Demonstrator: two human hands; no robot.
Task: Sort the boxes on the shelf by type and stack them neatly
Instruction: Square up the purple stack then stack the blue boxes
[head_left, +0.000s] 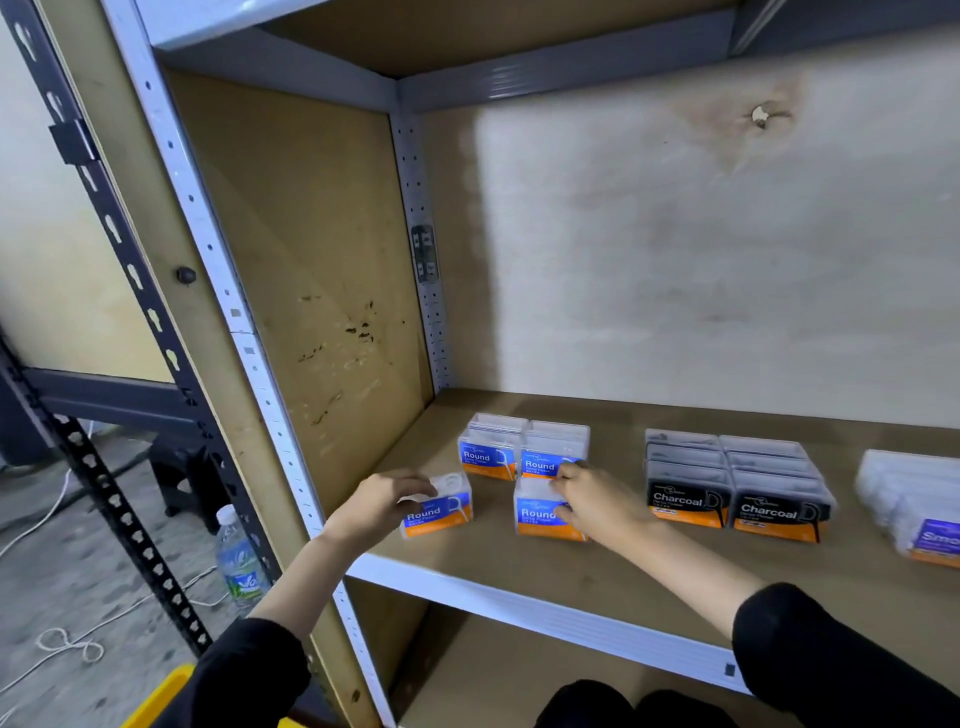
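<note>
On the brown shelf board (597, 577) stand clear boxes with blue and orange "Round" labels. My left hand (382, 501) grips one such box (441, 512) near the shelf's front left. My right hand (597, 501) holds another "Round" box (540, 514) just right of it. Behind them two more "Round" boxes (491, 452) (553, 449) stand side by side. Further right sit two rows of black "Charcoal" boxes (727, 483). At the right edge lies a group of purple-labelled boxes (914, 504), partly cut off.
The shelf's white front rail (519, 608) runs below the boxes, and a beige side panel (311, 260) closes the left. A water bottle (236, 556), white cables and a yellow bin corner (156, 696) are on the floor at left.
</note>
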